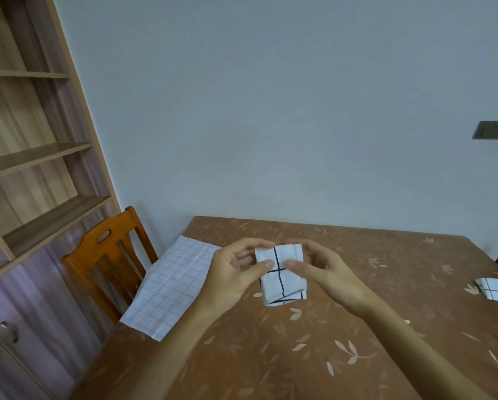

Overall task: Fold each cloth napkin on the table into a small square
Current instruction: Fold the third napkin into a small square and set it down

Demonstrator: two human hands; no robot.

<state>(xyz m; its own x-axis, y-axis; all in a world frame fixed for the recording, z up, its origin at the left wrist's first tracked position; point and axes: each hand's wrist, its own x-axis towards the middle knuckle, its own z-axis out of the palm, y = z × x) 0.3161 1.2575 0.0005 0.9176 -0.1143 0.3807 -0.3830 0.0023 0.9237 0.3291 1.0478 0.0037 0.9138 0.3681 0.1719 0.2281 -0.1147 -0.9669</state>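
Over the leaf-patterned counter (343,327), both hands, left (230,272) and right (325,272), pinch the folded black-lined napkin's (282,278) upper edge, thumbs on top, fingers curled behind.

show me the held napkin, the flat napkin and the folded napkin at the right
held napkin (292,281), head view, its lower front face
flat napkin (170,287), head view, middle of the cloth
folded napkin (494,293), head view, its top face

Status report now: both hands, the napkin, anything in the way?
Left hand and right hand both pinch the folded napkin. Flat napkin lies left, folded square right. Nothing blocks the hands.
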